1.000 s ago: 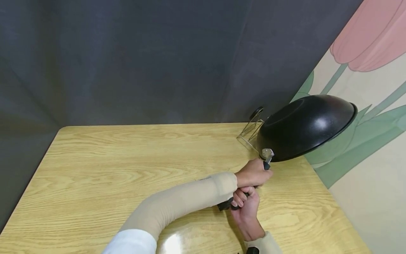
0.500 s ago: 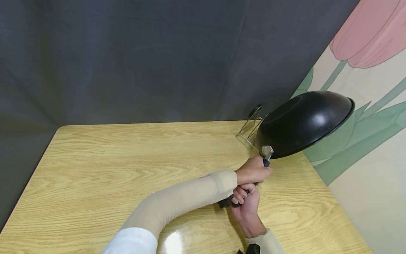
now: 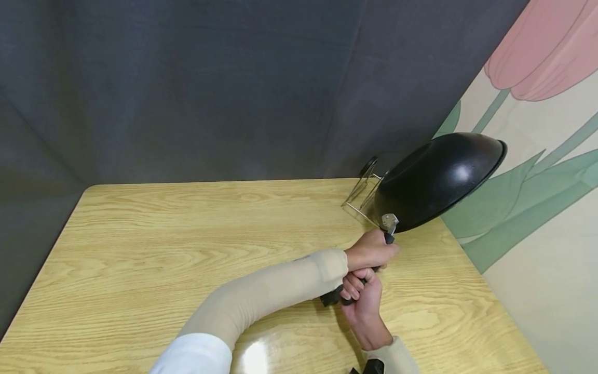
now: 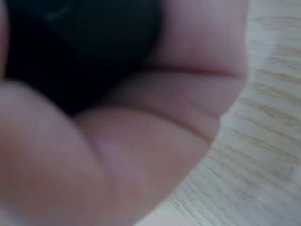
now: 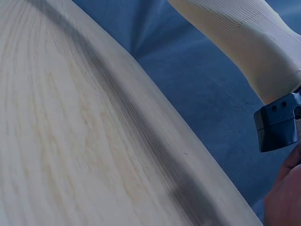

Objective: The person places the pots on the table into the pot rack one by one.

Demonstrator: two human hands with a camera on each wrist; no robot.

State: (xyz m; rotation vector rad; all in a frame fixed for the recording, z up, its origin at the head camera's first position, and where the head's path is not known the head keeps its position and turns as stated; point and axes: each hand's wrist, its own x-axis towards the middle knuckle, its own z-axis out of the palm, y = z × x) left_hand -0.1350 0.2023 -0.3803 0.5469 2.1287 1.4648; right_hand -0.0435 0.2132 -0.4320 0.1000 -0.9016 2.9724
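A black wok (image 3: 439,179) is tilted on its side at the right, with its rounded underside showing in the head view. A metal bracket (image 3: 389,222) joins it to a black handle (image 3: 389,238). My left hand (image 3: 372,249) grips this handle close to the bracket. In the left wrist view, its fingers curl around the dark handle (image 4: 80,47). Below it, my right hand (image 3: 365,298) is curled around the lower part of the handle. The left forearm crosses above the right hand and hides part of it. The inside of the wok is hidden.
A thin wire rack (image 3: 362,195) stands behind the wok, partly hidden by it. The wooden table (image 3: 177,234) ends at a dark curtain (image 3: 210,88) at the back. A wall with painted flowers (image 3: 528,182) borders its right side.
The wok has shifted left and turned a little, its far rim drawing away from the painted wall. The wire rack has moved slightly left. Both hands keep their grip on the handle.
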